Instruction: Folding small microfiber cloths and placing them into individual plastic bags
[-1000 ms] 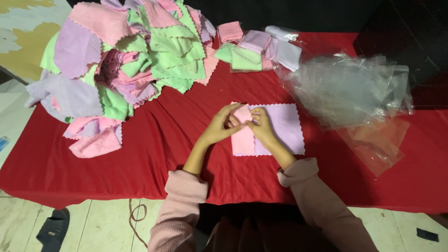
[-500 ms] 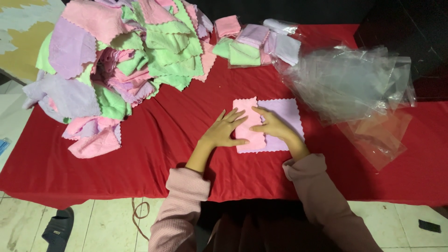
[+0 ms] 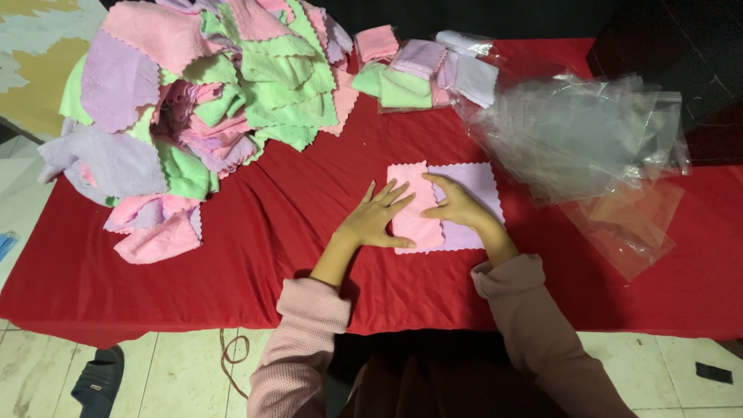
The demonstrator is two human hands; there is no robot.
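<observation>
where hands (image 3: 377, 219) press, soft scalloped pink cloth (image 3: 416, 207)

Red-clothed table (image 3: 255, 255) on pale tiled floor (image 3: 155, 371), dark wall (image 3: 542, 19) behind.

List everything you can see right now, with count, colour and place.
Pink cloth: one, flat, under both hands.
Lilac cloth: one, beneath the pink one.
Cloth heap: many, pink, green, lilac, table's far left.
Folded cloths: several, same colours, far centre.
Clear bags: a pile, right side.
Red tablecloth: one, covers the table.
Dark slipper: one, on the floor, lower left.
Left hand: flat on the pink cloth.
Right hand: on both cloths.
</observation>
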